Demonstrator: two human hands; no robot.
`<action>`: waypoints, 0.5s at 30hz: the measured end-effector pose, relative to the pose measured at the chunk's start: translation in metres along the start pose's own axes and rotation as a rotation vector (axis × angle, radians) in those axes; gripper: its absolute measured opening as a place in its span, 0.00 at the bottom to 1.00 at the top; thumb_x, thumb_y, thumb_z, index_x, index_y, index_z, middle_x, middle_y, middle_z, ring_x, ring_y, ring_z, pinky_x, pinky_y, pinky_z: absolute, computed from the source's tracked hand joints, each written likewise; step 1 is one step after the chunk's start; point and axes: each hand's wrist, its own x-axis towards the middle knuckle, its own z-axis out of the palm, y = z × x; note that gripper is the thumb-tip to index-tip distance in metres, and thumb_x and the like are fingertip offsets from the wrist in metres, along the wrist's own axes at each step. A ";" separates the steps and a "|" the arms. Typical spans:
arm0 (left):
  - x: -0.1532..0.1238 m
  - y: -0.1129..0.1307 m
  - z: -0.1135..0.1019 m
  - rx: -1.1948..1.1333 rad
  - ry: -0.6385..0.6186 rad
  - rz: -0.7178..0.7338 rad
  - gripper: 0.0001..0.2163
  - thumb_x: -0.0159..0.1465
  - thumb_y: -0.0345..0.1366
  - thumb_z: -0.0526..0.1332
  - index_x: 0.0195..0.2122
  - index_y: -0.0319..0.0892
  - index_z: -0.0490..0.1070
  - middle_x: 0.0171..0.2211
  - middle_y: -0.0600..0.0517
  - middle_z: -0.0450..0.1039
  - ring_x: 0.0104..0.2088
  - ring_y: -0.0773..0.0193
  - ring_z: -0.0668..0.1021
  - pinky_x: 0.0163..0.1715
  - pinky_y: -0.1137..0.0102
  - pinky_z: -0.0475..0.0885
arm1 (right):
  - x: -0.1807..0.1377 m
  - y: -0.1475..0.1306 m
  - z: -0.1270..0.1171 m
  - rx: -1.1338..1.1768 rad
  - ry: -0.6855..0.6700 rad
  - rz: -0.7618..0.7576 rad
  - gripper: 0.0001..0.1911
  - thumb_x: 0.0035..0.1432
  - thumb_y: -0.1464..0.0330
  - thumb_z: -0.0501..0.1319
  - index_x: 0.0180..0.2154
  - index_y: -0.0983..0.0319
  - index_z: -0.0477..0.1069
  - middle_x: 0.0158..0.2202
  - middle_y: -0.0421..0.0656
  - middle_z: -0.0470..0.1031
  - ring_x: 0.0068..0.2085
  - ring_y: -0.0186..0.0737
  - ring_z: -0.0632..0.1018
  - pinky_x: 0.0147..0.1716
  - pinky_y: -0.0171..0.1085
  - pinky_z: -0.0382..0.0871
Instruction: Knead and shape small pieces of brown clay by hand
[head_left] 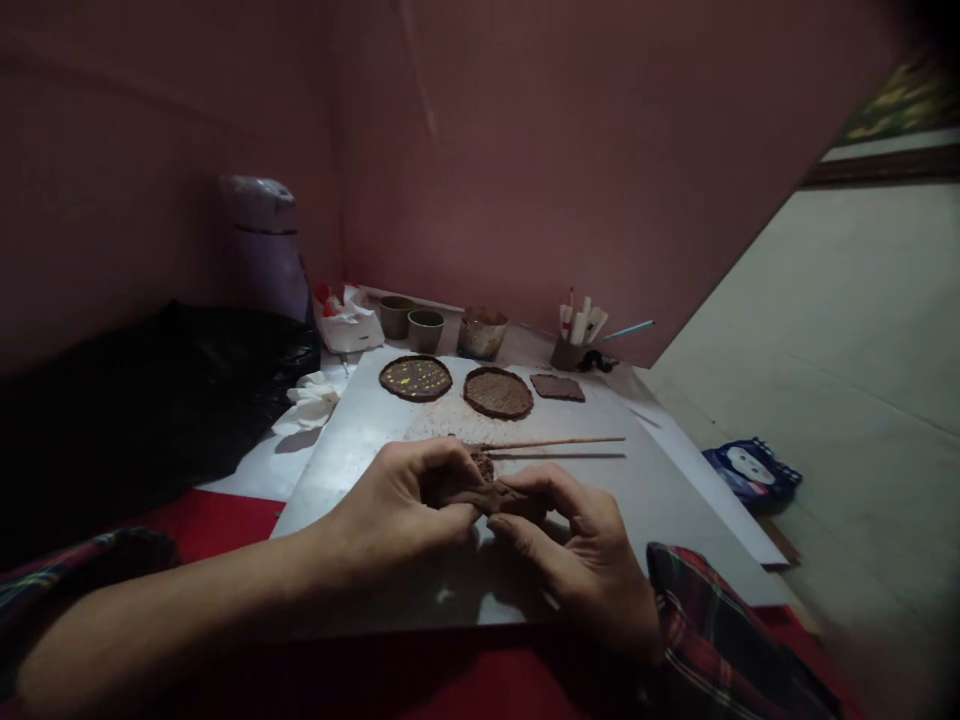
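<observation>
Between my two hands is a lump of brown clay [491, 497], pinched from both sides above the white board [337, 500]. My left hand [412, 490] is closed on its left end, thumb in front and fingers behind. On the other end, my right hand [574, 540] grips with thumb and forefinger. Just beyond the fingers lie a crumbly bit of clay [482, 464] and a thin wooden stick [570, 442]. Farther back rest a round clay disc with yellow specks [415, 379], a plain round clay disc [498, 393] and a small rectangular clay slab [558, 387].
Behind the board stand two cups [426, 330], a smeared bowl [482, 333] and a holder with several brushes or pens [574, 345]. Crumpled tissue [307, 402] and a black bag [172, 400] are at left. A blue packet [752, 472] lies beyond the right edge.
</observation>
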 end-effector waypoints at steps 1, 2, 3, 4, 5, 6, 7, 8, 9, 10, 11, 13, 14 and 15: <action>0.001 0.002 0.000 -0.059 -0.003 -0.085 0.05 0.53 0.23 0.58 0.28 0.38 0.71 0.24 0.56 0.70 0.25 0.71 0.70 0.23 0.78 0.64 | -0.001 0.000 0.001 -0.028 0.036 -0.014 0.06 0.56 0.67 0.63 0.37 0.60 0.72 0.30 0.39 0.75 0.30 0.35 0.74 0.29 0.33 0.68; 0.002 0.003 0.000 -0.118 -0.012 -0.147 0.06 0.52 0.23 0.58 0.29 0.38 0.71 0.23 0.57 0.70 0.24 0.71 0.70 0.22 0.78 0.64 | -0.001 0.000 0.001 -0.041 0.062 -0.018 0.07 0.56 0.68 0.63 0.38 0.61 0.73 0.31 0.40 0.76 0.30 0.36 0.75 0.29 0.34 0.68; 0.003 0.004 0.000 -0.176 -0.022 -0.185 0.06 0.51 0.23 0.58 0.29 0.38 0.70 0.23 0.57 0.70 0.22 0.72 0.70 0.21 0.78 0.64 | -0.001 0.000 0.002 -0.041 0.081 -0.011 0.07 0.56 0.68 0.63 0.39 0.61 0.73 0.31 0.41 0.76 0.30 0.36 0.75 0.30 0.35 0.69; 0.004 0.005 0.001 -0.231 -0.030 -0.208 0.06 0.50 0.23 0.59 0.29 0.38 0.70 0.22 0.57 0.70 0.21 0.72 0.70 0.21 0.78 0.65 | -0.002 0.000 0.003 -0.031 0.096 0.005 0.08 0.56 0.68 0.63 0.39 0.62 0.73 0.32 0.42 0.77 0.30 0.37 0.75 0.30 0.35 0.69; 0.005 0.006 0.001 -0.273 -0.036 -0.220 0.06 0.50 0.24 0.60 0.29 0.38 0.69 0.22 0.57 0.70 0.21 0.72 0.70 0.20 0.78 0.65 | -0.002 0.000 0.003 -0.011 0.107 0.027 0.08 0.56 0.67 0.63 0.39 0.62 0.73 0.32 0.42 0.77 0.30 0.37 0.76 0.30 0.36 0.70; 0.005 0.006 0.001 -0.304 -0.039 -0.227 0.06 0.50 0.25 0.62 0.30 0.38 0.69 0.23 0.57 0.71 0.21 0.72 0.70 0.21 0.77 0.66 | -0.001 0.000 0.003 0.018 0.118 0.053 0.08 0.55 0.67 0.63 0.38 0.62 0.74 0.33 0.43 0.78 0.31 0.37 0.76 0.31 0.36 0.71; 0.006 0.007 0.002 -0.324 -0.039 -0.233 0.06 0.50 0.26 0.63 0.30 0.37 0.69 0.23 0.56 0.71 0.21 0.72 0.71 0.21 0.77 0.66 | -0.001 0.000 0.004 0.058 0.125 0.080 0.08 0.55 0.67 0.64 0.38 0.62 0.74 0.34 0.43 0.79 0.32 0.38 0.77 0.33 0.37 0.71; 0.006 0.008 0.002 -0.335 -0.034 -0.238 0.07 0.50 0.26 0.64 0.30 0.37 0.69 0.23 0.56 0.70 0.21 0.72 0.70 0.20 0.77 0.66 | 0.000 0.000 0.004 0.112 0.132 0.105 0.08 0.55 0.66 0.64 0.38 0.62 0.74 0.35 0.43 0.79 0.34 0.39 0.78 0.34 0.37 0.72; 0.006 0.008 0.002 -0.346 -0.024 -0.240 0.07 0.50 0.27 0.65 0.30 0.37 0.69 0.23 0.57 0.70 0.21 0.72 0.70 0.20 0.78 0.66 | 0.002 0.000 0.003 0.174 0.149 0.129 0.08 0.55 0.66 0.64 0.37 0.62 0.74 0.35 0.44 0.79 0.35 0.39 0.78 0.35 0.37 0.72; 0.006 0.009 0.002 -0.358 -0.010 -0.240 0.08 0.49 0.27 0.66 0.29 0.37 0.69 0.23 0.57 0.69 0.21 0.73 0.69 0.19 0.78 0.65 | 0.004 0.000 0.003 0.236 0.181 0.158 0.08 0.54 0.65 0.64 0.36 0.62 0.74 0.35 0.43 0.79 0.35 0.39 0.78 0.34 0.36 0.72; 0.006 0.010 0.001 -0.371 0.011 -0.234 0.08 0.49 0.28 0.67 0.29 0.37 0.69 0.23 0.57 0.69 0.20 0.74 0.68 0.18 0.79 0.64 | 0.006 0.000 0.002 0.296 0.226 0.189 0.09 0.54 0.63 0.65 0.35 0.62 0.74 0.33 0.43 0.79 0.33 0.38 0.78 0.32 0.35 0.72; 0.005 0.011 0.001 -0.406 0.056 -0.218 0.09 0.49 0.30 0.68 0.29 0.37 0.69 0.24 0.57 0.71 0.21 0.74 0.68 0.19 0.79 0.63 | 0.011 0.001 0.000 0.381 0.337 0.267 0.12 0.53 0.61 0.65 0.34 0.63 0.73 0.26 0.39 0.76 0.25 0.33 0.75 0.23 0.31 0.68; 0.005 0.011 0.000 -0.425 0.072 -0.215 0.10 0.50 0.31 0.69 0.30 0.37 0.69 0.26 0.55 0.72 0.22 0.73 0.69 0.20 0.79 0.64 | 0.012 0.001 -0.001 0.406 0.368 0.299 0.13 0.52 0.60 0.65 0.34 0.63 0.72 0.23 0.37 0.74 0.21 0.31 0.72 0.19 0.31 0.66; 0.004 0.011 0.000 -0.441 0.071 -0.217 0.10 0.50 0.31 0.69 0.31 0.37 0.70 0.28 0.54 0.73 0.24 0.72 0.71 0.22 0.78 0.65 | 0.013 0.001 -0.001 0.420 0.362 0.308 0.13 0.52 0.60 0.65 0.34 0.63 0.72 0.23 0.37 0.74 0.20 0.30 0.70 0.19 0.30 0.65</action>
